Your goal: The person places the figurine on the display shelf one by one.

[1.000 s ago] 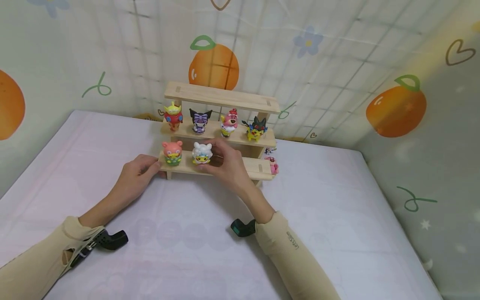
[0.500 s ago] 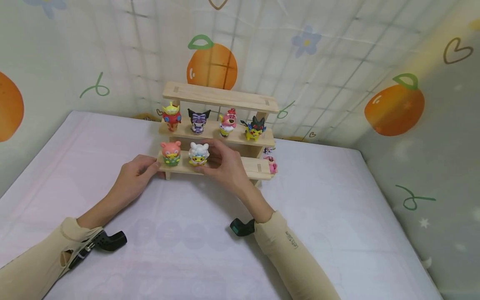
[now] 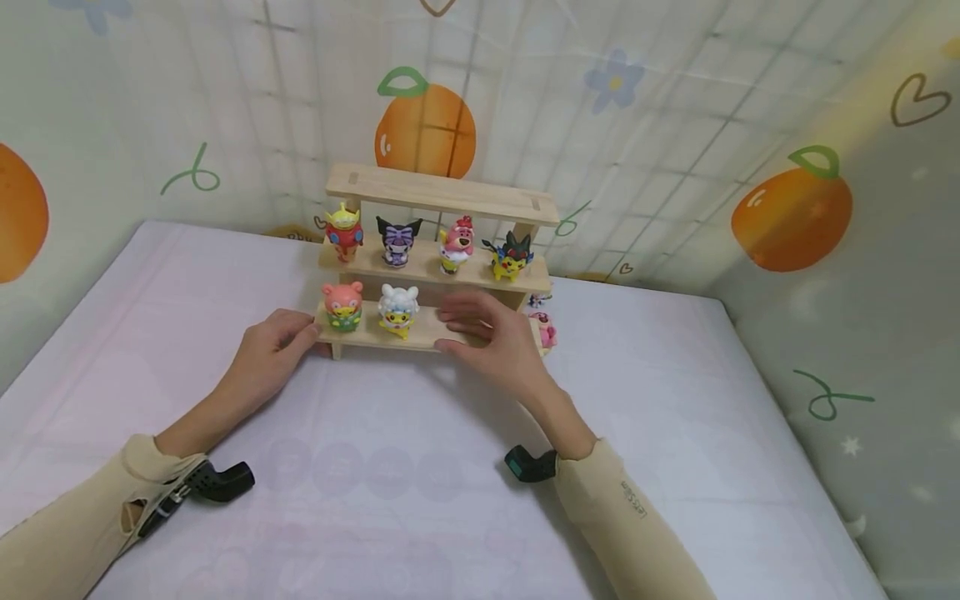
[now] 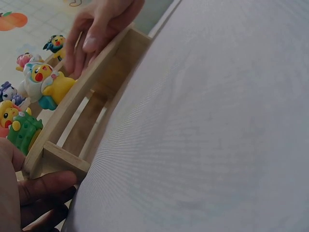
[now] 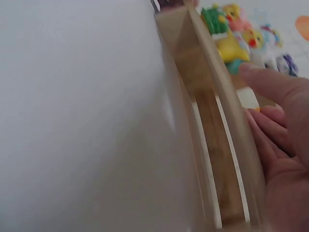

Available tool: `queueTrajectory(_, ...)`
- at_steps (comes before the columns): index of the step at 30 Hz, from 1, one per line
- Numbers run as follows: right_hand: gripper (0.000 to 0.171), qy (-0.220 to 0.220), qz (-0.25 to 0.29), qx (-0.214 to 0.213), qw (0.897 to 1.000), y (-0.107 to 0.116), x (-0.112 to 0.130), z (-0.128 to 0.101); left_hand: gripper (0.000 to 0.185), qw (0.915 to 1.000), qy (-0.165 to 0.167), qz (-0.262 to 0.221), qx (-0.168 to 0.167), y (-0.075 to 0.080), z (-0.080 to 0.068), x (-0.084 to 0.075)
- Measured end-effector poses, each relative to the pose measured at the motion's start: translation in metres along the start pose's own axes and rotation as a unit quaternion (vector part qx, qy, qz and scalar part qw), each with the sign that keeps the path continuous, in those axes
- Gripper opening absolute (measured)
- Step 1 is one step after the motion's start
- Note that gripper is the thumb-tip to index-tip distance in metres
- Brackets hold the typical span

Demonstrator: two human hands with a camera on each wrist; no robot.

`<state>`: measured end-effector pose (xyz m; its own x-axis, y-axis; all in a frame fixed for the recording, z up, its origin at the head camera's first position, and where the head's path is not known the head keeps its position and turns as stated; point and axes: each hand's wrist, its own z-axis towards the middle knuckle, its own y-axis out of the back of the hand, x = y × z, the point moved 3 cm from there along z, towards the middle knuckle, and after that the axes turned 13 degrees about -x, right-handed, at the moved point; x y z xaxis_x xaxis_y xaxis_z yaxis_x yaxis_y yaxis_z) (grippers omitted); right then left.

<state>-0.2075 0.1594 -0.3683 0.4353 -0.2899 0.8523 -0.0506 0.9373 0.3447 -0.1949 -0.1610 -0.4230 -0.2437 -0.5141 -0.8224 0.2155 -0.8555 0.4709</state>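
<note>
A stepped wooden display stand point(image 3: 442, 193) has three tiers with small toy figurines on it. My left hand point(image 3: 270, 354) grips the left end of its lowest tier; in the left wrist view the thumb lies at the board's edge and the fingers point(image 4: 48, 186) are against the leg. On that tier stand a pink-hooded figurine in green point(image 3: 343, 308) and, beside it, a white fluffy-hooded yellow figurine point(image 3: 398, 312). My right hand point(image 3: 495, 342), fingers loosely bent and holding nothing, hovers over the tier's right part, a short gap from the white figurine.
Across the middle tier stand a yellow-and-red figurine point(image 3: 345, 233), a purple-black one point(image 3: 397, 242), a pink bear point(image 3: 457, 246) and a dark-hooded yellow one point(image 3: 512, 257). Behind the stand's right end, a pink figurine point(image 3: 545, 331) partly shows. A patterned curtain point(image 3: 660, 167) hangs behind the table.
My right hand has let go of the white-hooded figurine and moved right. Before that, the figurine shifted slightly left on the lowest tier. My left hand has stayed at the stand's end.
</note>
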Motion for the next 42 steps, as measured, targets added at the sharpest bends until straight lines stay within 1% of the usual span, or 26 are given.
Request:
queueTrajectory(4,0.051,0.002,-0.006,-0.008,1.000,0.024,-0.005,-0.007,0.031,1.0000,-0.003,0.004,-0.002,-0.001,0.001,0.001)
queueTrajectory(10,0.047,0.002,-0.019,-0.022,1.000,0.053,-0.008,-0.015,0.033,1.0000,0.001,0.007,-0.001,-0.001,-0.001,0.001)
queueTrajectory(13,0.045,0.003,-0.040,-0.035,0.999,0.068,-0.012,-0.019,0.033,0.9999,0.004,0.009,0.001,0.000,-0.002,0.001)
queueTrajectory(17,0.044,0.005,-0.061,-0.069,0.996,0.093,-0.018,-0.022,0.032,0.9999,0.007,0.009,0.001,0.000,-0.002,0.002)
queueTrajectory(22,0.043,0.008,-0.047,-0.127,0.991,0.125,-0.025,-0.023,0.033,1.0000,0.004,0.006,0.002,-0.001,-0.001,0.001)
queueTrajectory(25,0.042,0.009,-0.052,-0.153,0.987,0.138,-0.028,-0.022,0.032,1.0000,0.002,0.006,-0.001,-0.002,-0.001,0.001)
queueTrajectory(28,0.044,0.002,-0.063,-0.166,0.984,0.144,-0.032,-0.022,0.031,1.0000,0.002,0.005,-0.005,-0.002,-0.001,0.002)
queueTrajectory(30,0.045,-0.008,-0.066,-0.164,0.984,0.145,-0.034,-0.022,0.031,1.0000,0.002,0.005,-0.006,-0.002,-0.001,0.002)
queueTrajectory(33,0.049,-0.037,-0.089,-0.144,0.985,0.144,-0.039,-0.023,0.031,1.0000,0.001,0.005,-0.005,-0.001,-0.001,0.002)
queueTrajectory(36,0.056,-0.066,-0.128,-0.109,0.984,0.140,-0.046,-0.025,0.031,1.0000,-0.002,0.003,-0.004,-0.001,-0.001,0.002)
queueTrajectory(40,0.065,-0.092,-0.147,-0.061,0.983,0.133,-0.060,-0.028,0.031,1.0000,-0.002,-0.001,-0.004,-0.002,0.000,0.001)
queueTrajectory(42,0.070,-0.096,-0.162,-0.039,0.981,0.128,-0.067,-0.029,0.031,1.0000,-0.002,-0.004,-0.004,-0.003,0.000,0.001)
